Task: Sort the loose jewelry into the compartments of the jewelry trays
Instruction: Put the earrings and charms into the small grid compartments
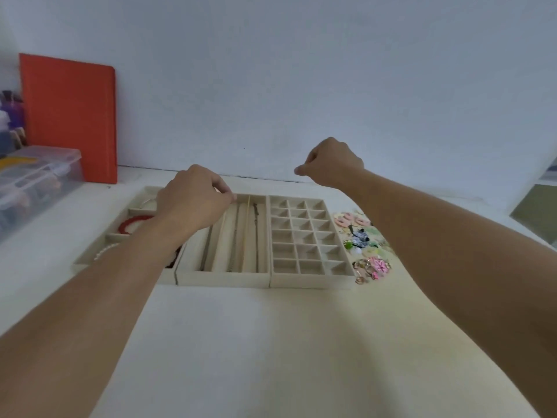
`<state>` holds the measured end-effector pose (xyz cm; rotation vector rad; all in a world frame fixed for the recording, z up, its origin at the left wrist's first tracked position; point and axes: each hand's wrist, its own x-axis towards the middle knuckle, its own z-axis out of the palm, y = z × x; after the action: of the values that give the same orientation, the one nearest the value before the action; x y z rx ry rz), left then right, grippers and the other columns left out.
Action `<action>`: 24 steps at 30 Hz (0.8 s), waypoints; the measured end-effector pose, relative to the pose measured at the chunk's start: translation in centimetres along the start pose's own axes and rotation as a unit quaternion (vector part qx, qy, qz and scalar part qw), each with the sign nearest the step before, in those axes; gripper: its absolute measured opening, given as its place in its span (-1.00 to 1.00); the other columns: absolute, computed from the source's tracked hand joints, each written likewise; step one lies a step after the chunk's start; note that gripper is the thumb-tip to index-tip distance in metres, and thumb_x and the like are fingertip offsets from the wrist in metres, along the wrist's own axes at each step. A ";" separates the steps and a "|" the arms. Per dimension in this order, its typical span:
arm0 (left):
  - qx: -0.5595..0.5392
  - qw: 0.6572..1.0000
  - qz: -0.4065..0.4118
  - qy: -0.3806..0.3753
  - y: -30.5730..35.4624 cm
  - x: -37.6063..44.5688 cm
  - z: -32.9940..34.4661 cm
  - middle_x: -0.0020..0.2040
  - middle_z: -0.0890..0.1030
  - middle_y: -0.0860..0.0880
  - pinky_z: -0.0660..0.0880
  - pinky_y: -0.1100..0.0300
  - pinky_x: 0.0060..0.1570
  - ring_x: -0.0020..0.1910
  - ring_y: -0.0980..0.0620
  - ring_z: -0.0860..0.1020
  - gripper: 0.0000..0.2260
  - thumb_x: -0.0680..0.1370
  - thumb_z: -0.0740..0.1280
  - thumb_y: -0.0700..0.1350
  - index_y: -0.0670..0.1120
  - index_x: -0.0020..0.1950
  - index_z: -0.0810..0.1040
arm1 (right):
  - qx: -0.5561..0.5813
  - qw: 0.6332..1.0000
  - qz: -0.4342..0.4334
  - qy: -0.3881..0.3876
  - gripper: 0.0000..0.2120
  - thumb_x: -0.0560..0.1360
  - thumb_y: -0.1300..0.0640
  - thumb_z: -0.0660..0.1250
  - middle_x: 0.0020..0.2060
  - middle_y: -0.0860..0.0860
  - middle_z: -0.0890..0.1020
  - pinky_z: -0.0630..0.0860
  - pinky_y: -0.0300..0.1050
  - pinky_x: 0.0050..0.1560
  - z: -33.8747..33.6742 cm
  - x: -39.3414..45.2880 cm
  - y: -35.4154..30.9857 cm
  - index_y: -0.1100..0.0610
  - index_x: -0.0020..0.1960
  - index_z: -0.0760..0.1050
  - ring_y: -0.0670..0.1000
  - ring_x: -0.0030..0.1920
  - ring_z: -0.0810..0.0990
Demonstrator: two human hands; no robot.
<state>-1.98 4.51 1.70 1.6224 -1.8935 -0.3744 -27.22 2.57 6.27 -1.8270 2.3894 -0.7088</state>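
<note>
Three beige trays (223, 280) sat side by side, edges touching, near the wall. Bare tabletop (271, 342) in front gave open room. My left hand (193, 202) hovered over the middle tray's far end, fingers curled and pinched together; couldn't tell what they held. My right hand (330, 162) was raised above the grid tray (310, 280), fingers closed, fingertips pinched. Chains (233, 239) lay with long axes running away from me. Loose jewelry (366, 245) was piled just right of the grid tray. No readable writing.
</note>
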 end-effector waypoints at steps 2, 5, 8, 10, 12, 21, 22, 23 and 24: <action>-0.005 1.000 0.023 0.000 1.3 -0.7 1.0 -0.36 0.61 0.11 0.47 0.14 -0.16 -0.20 0.03 0.60 -0.81 0.48 0.47 0.12 0.11 -0.29 0.62 | 0.035 0.999 0.009 0.003 -0.74 0.40 -0.13 0.52 -0.40 -0.11 0.63 0.41 -0.18 -0.29 -1.4 -1.0 3.1 0.03 -0.28 0.60 -0.06 -0.32 0.60; -0.023 0.998 0.058 -0.026 4.3 -1.7 3.0 -0.37 0.60 0.15 0.41 0.18 -0.24 -0.25 0.14 0.57 -0.83 0.48 0.47 0.10 0.11 -0.29 0.62 | 0.096 0.995 0.014 -0.001 -0.72 0.41 -0.13 0.53 -0.57 -0.15 0.51 0.45 -0.17 -0.38 -3.0 -2.6 7.8 0.04 -0.30 0.61 -0.13 -0.52 0.46; -0.034 0.994 0.086 -0.066 7.5 -2.3 5.0 -0.37 0.61 0.15 0.44 0.20 -0.23 -0.24 0.12 0.60 -0.86 0.46 0.48 0.10 0.10 -0.26 0.65 | 0.129 0.991 -0.010 -0.032 -0.79 0.44 -0.10 0.52 -0.55 -0.11 0.54 0.47 -0.19 -0.41 -2.7 -4.2 11.4 0.02 -0.23 0.65 -0.12 -0.54 0.46; -0.032 0.990 0.102 -0.088 9.6 -2.5 6.6 -0.35 0.61 0.16 0.49 0.19 -0.20 -0.23 0.13 0.60 -0.88 0.45 0.48 0.09 0.09 -0.24 0.67 | 0.123 0.991 -0.024 -0.045 -0.85 0.46 -0.08 0.51 -0.49 -0.08 0.60 0.43 -0.24 -0.41 -1.9 -5.0 13.5 -0.03 -0.20 0.67 -0.15 -0.56 0.46; -0.039 0.987 0.113 -0.104 11.3 -2.7 8.3 -0.33 0.59 0.20 0.51 0.20 -0.17 -0.21 0.15 0.60 -0.90 0.46 0.49 0.05 0.10 -0.25 0.67 | 0.091 0.994 -0.031 -0.049 -0.90 0.46 -0.08 0.49 -0.43 -0.12 0.63 0.43 -0.22 -0.36 -0.8 -5.7 15.2 -0.09 -0.19 0.68 -0.16 -0.53 0.51; -0.036 0.979 0.138 -0.148 15.2 -1.6 13.1 -0.26 0.61 0.18 0.49 0.23 -0.18 -0.18 0.18 0.59 -0.93 0.48 0.52 -0.05 0.07 -0.20 0.70 | 0.008 0.993 -0.092 -0.074 -0.78 0.44 -0.19 0.48 -0.09 -0.20 0.62 0.36 -0.24 -0.25 1.4 -6.6 17.8 -0.16 0.04 0.69 -0.20 -0.13 0.53; -0.032 0.978 0.141 -0.151 15.4 -1.3 13.6 -0.26 0.59 0.18 0.48 0.24 -0.18 -0.17 0.17 0.58 -0.95 0.48 0.52 -0.06 0.06 -0.18 0.71 | -0.011 0.993 -0.093 -0.068 -0.77 0.44 -0.19 0.47 -0.09 -0.19 0.62 0.37 -0.22 -0.24 1.4 -6.5 17.9 -0.16 0.05 0.69 -0.16 -0.10 0.53; -0.029 0.977 0.144 -0.154 15.4 -1.2 13.9 -0.25 0.58 0.18 0.48 0.24 -0.16 -0.16 0.16 0.58 -0.95 0.49 0.51 -0.08 0.06 -0.17 0.71 | -0.027 0.993 -0.095 -0.064 -0.76 0.44 -0.20 0.47 -0.08 -0.17 0.63 0.37 -0.20 -0.24 1.5 -6.5 17.8 -0.15 0.06 0.69 -0.13 -0.07 0.53; -0.027 0.976 0.147 -0.156 15.4 -1.2 13.8 -0.25 0.58 0.18 0.47 0.24 -0.15 -0.16 0.16 0.58 -0.95 0.49 0.50 -0.09 0.06 -0.16 0.71 | -0.033 0.993 -0.093 -0.063 -0.75 0.45 -0.21 0.46 -0.08 -0.16 0.63 0.37 -0.20 -0.24 1.5 -6.6 17.7 -0.16 0.07 0.68 -0.12 -0.08 0.54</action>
<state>-22.50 6.50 -0.42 1.2776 -2.2965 -0.5744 -40.70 11.66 -3.40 -2.0751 2.2109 -0.5146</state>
